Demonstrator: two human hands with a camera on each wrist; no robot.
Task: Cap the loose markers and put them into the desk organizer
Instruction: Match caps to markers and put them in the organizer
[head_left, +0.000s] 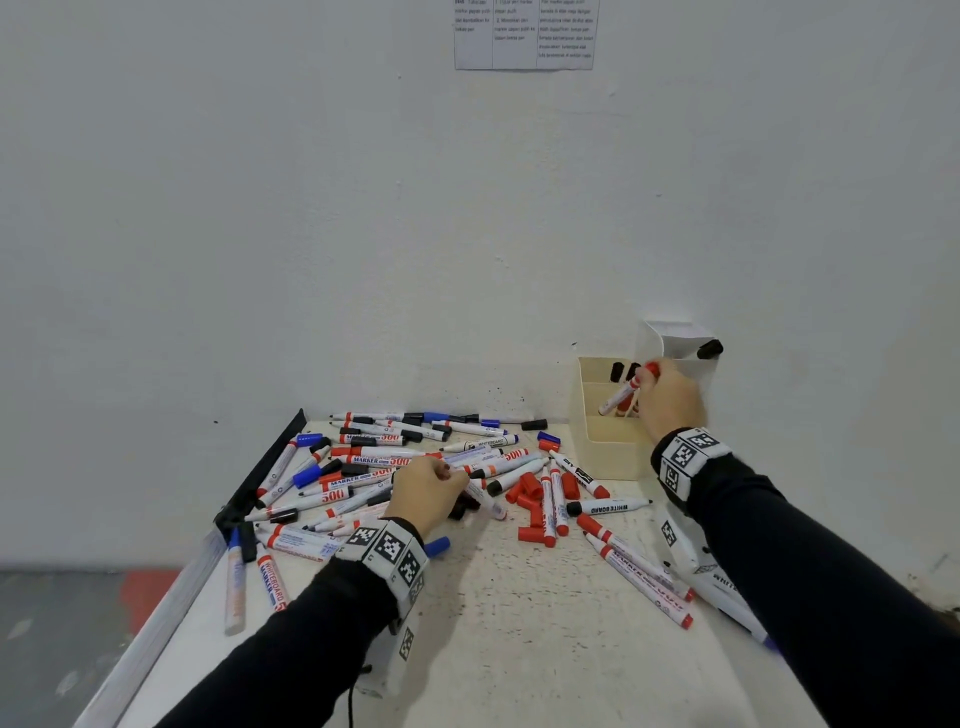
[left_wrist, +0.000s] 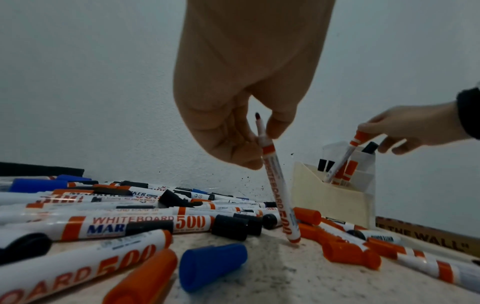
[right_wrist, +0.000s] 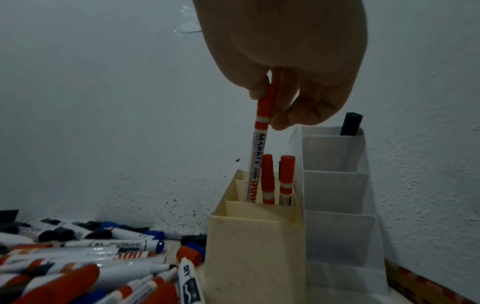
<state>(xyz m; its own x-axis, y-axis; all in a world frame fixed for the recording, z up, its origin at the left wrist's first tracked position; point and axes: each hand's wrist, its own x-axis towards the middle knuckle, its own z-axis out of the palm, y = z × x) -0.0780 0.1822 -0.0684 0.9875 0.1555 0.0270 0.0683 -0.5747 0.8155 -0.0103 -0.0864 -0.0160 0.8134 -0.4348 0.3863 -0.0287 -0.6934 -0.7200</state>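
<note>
My right hand (head_left: 667, 397) pinches a capped red marker (right_wrist: 259, 148) by its cap, lower end inside a compartment of the cream desk organizer (right_wrist: 257, 255), beside two capped red markers (right_wrist: 278, 181). My left hand (head_left: 428, 491) pinches an uncapped red marker (left_wrist: 279, 191) near its tip, holding it almost upright with its tail on the table amid the pile of loose markers (head_left: 395, 467). Loose red caps (head_left: 530, 499) lie just right of that hand. A blue cap (left_wrist: 213, 265) lies in front of it.
A white organizer (right_wrist: 337, 185) stands behind and right of the cream one, a black capped marker (right_wrist: 350, 123) in its tallest slot. More markers (head_left: 639, 577) lie along the table's right side. A black bracket (head_left: 265, 467) and the table's left edge (head_left: 150, 639) border the pile.
</note>
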